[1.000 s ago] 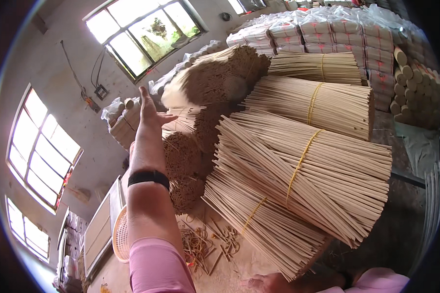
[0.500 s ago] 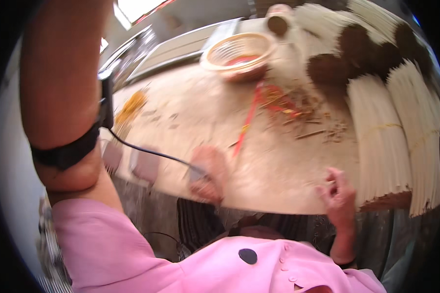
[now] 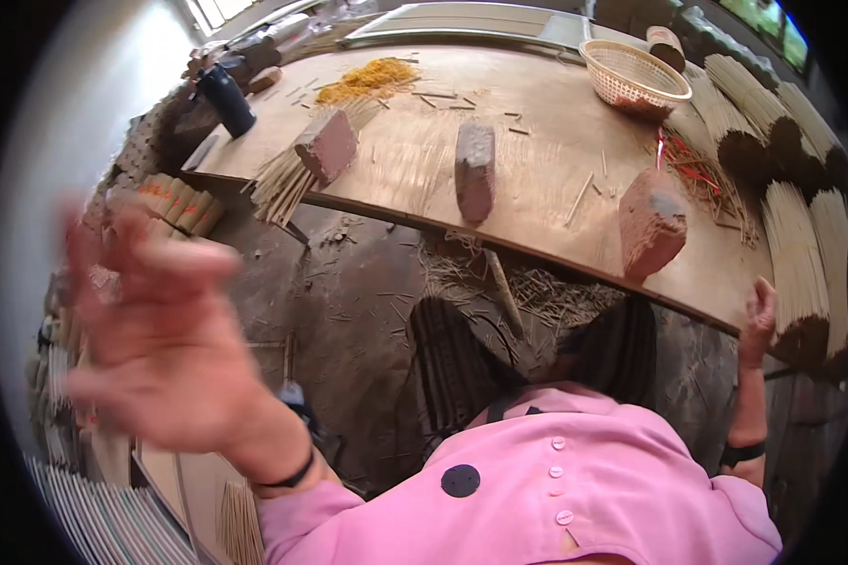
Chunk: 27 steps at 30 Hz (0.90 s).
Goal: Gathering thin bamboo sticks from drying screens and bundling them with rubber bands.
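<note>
My left hand is raised close to the camera at the left, a little blurred, with fingers spread and nothing in it. Beside the table's near right edge, my right hand has its fingers partly extended, and no object shows in it. The nearest thing to it is a tied bundle of thin pale sticks. A reddish brick stands on the wooden table to its left. A second brick stands mid-table. Another brick lies across a loose bunch of sticks overhanging the edge.
Orange rubber bands are heaped at the far left, near a dark bottle. A pale plastic basket stands far right, by stick scraps and a red strip. More stick bundles fill the right end. Debris litters the floor.
My view has swung left, bringing in more table and floor. My left arm, earlier stretched upward across the view, has come down so the open hand shows. My right hand stays near the table edge.
</note>
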Each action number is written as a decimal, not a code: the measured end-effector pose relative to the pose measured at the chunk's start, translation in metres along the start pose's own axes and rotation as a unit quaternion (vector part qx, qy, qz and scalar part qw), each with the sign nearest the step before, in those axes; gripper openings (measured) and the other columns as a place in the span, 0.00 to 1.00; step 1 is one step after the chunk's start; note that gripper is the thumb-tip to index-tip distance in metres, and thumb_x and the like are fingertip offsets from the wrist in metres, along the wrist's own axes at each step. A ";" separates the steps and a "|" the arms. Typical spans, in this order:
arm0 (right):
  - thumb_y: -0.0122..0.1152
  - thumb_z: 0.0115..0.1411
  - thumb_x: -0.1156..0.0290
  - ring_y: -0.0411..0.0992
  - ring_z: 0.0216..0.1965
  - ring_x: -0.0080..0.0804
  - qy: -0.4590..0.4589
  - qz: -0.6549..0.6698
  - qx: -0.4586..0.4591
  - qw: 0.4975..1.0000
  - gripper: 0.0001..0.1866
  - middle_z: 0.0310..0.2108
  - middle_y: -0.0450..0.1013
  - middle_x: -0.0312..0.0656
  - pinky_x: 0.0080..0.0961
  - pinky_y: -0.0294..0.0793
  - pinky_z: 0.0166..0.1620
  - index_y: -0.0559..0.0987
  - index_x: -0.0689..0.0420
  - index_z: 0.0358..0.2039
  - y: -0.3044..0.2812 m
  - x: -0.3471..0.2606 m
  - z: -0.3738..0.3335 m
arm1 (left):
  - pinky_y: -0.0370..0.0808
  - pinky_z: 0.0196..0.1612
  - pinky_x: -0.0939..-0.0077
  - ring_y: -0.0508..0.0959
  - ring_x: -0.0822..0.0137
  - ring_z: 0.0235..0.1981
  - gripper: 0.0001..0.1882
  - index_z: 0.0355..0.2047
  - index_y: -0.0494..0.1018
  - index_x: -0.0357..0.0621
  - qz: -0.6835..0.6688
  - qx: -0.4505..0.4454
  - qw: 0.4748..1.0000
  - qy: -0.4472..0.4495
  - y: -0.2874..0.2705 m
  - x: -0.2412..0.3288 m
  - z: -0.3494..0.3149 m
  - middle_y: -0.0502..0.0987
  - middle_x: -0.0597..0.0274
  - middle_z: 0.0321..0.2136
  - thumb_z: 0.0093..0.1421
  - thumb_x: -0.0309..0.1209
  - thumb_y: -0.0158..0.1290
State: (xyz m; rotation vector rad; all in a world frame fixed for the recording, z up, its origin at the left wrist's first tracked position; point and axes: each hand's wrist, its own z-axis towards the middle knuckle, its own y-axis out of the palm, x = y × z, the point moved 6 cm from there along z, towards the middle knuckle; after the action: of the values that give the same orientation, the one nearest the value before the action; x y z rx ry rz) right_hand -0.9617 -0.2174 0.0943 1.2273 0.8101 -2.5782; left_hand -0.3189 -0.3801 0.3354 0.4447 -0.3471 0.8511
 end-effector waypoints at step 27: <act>0.58 0.54 0.78 0.69 0.42 0.28 0.030 0.137 -0.682 0.718 0.18 0.39 0.72 0.43 0.23 0.68 0.47 0.71 0.63 0.47 0.313 -0.227 -0.182 | 0.75 0.44 0.66 0.74 0.59 0.46 0.38 0.59 0.55 0.33 0.608 0.035 0.761 0.223 0.043 0.133 -0.055 0.66 0.43 0.52 0.53 0.38 0.59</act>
State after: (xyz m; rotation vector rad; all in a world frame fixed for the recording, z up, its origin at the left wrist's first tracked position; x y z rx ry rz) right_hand -0.5769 -0.3979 0.0484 0.7403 1.8058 -1.0176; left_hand -0.2650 -0.2423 0.3604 0.0013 -0.1176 2.2141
